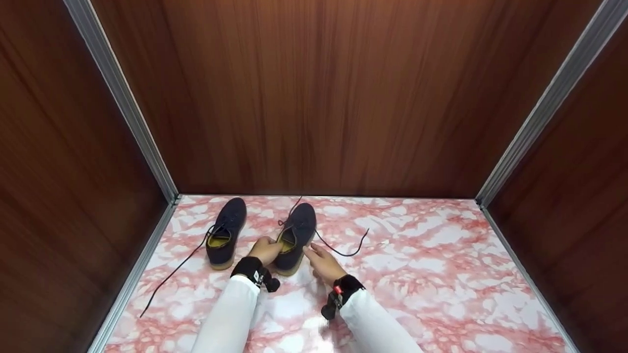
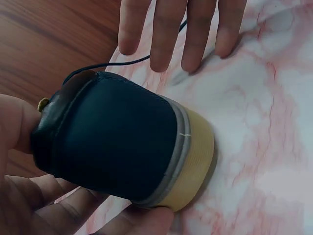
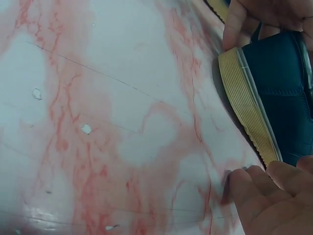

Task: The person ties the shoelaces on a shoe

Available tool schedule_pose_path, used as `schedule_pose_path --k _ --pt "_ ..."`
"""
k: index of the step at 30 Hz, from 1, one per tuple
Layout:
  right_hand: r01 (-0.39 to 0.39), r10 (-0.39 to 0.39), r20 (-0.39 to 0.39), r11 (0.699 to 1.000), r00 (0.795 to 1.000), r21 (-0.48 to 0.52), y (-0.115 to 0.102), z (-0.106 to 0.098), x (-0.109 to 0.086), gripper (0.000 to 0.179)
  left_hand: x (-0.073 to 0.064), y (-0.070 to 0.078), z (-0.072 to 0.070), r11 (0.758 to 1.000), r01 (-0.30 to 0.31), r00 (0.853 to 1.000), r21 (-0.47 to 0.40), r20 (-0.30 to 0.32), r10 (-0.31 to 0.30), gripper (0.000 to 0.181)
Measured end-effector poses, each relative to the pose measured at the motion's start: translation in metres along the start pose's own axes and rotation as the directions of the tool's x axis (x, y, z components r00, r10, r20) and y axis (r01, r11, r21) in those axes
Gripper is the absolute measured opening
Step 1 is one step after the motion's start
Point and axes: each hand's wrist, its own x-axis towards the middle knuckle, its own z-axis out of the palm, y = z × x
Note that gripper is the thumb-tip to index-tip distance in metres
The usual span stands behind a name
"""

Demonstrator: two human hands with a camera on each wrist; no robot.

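Note:
Two dark navy lace-up shoes with tan soles and yellow insoles stand on the marbled surface, toes pointing away. My left hand (image 1: pixel 265 250) grips the right-hand shoe (image 1: pixel 305 219) by the left side of its heel opening, thumb over the rim and fingers along the outside. The left wrist view shows this shoe's heel (image 2: pixel 115 139) and ribbed sole close up. At the shoe's right side is my right hand (image 1: pixel 324 263), fingers extended, fingertips right by the sole in the right wrist view. The other shoe (image 1: pixel 232 215) stands to the left, untouched.
A loose lace (image 1: pixel 347 255) curves out to the right of the gripped shoe. The left shoe's long lace (image 1: pixel 172 272) trails toward the front left. Brown wood-grain panels (image 1: pixel 314 98) with metal corner strips (image 1: pixel 128 93) enclose the back and sides of the pink-and-white surface (image 1: pixel 431 274).

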Motion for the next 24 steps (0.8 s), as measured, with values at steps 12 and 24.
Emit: schedule_pose_path --k 12,24 --pt "-0.059 0.064 -0.032 0.988 0.997 0.145 -0.001 -0.013 0.0 0.078 -0.021 0.009 0.021 0.986 -0.014 0.996 -0.163 0.089 0.029 0.014" --pt "-0.079 0.083 -0.108 0.996 0.991 0.035 -0.001 -0.04 -0.007 0.076 -0.035 0.023 0.036 0.99 -0.131 0.974 -0.044 0.181 0.137 0.015"
